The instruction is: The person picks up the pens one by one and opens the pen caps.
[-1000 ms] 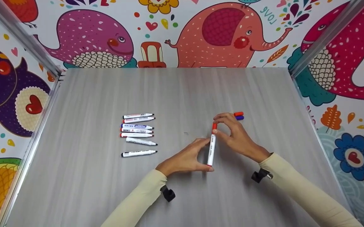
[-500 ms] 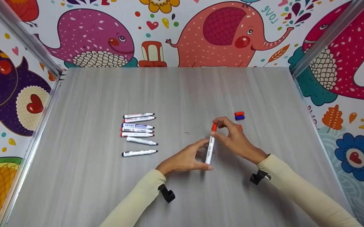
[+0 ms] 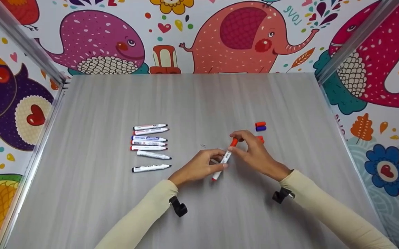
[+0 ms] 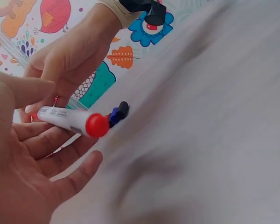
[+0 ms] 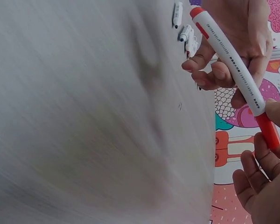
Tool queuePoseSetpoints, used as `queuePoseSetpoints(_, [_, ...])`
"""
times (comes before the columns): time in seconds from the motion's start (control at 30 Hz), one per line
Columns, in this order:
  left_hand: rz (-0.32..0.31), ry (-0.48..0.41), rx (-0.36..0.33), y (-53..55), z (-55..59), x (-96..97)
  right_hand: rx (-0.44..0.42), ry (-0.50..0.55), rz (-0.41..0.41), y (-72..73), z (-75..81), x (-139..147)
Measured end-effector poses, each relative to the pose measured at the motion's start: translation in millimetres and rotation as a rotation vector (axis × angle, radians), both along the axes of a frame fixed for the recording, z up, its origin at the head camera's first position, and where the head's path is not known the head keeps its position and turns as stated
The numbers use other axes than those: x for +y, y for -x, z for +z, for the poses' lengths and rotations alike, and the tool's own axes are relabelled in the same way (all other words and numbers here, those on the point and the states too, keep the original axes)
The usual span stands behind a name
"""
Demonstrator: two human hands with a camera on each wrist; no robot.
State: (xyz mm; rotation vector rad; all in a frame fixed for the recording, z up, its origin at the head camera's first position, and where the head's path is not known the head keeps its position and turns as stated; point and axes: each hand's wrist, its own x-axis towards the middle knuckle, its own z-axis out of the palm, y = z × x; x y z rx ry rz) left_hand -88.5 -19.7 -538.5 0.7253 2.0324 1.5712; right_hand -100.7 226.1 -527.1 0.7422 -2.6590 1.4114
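Observation:
A white whiteboard marker (image 3: 226,157) with a red end plug and a red cap (image 3: 234,142) slants between the hands, above the table. My right hand (image 3: 257,152) pinches the cap between thumb and fingers; the cap sits at the marker's upper end. My left hand (image 3: 199,165) holds the marker's body loosely, thumb on the near side and fingers behind it. In the left wrist view the red plug (image 4: 97,125) faces the camera, clear of the fingers. Printed lettering shows along the marker (image 5: 233,60) in the right wrist view.
Several uncapped markers (image 3: 150,143) lie roughly in a column at the left, tips pointing right. A red cap (image 3: 260,123) and a blue cap (image 3: 260,128) lie beyond my right hand, which partly hides more red (image 3: 261,139). Small dark marks (image 3: 202,145) show on the grey table (image 3: 192,103).
The marker has tilted from nearly upright in the view to a slant, its plug end swinging left. My left hand has shifted up and left along it; my right hand keeps its pinch on the cap.

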Motion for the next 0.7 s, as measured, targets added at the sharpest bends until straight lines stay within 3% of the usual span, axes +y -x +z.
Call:
queuePoseSetpoints(0.43, [-0.019,0.135,0.097,10.3,4.2,-15.3,-0.061,-0.036,0.063,-5.6,-6.5,-5])
queuePoseSetpoints(0.7, [-0.015,0.197,0.147,13.3,9.4,-16.0,-0.035,-0.062,0.073,-7.1,-6.1,-5])
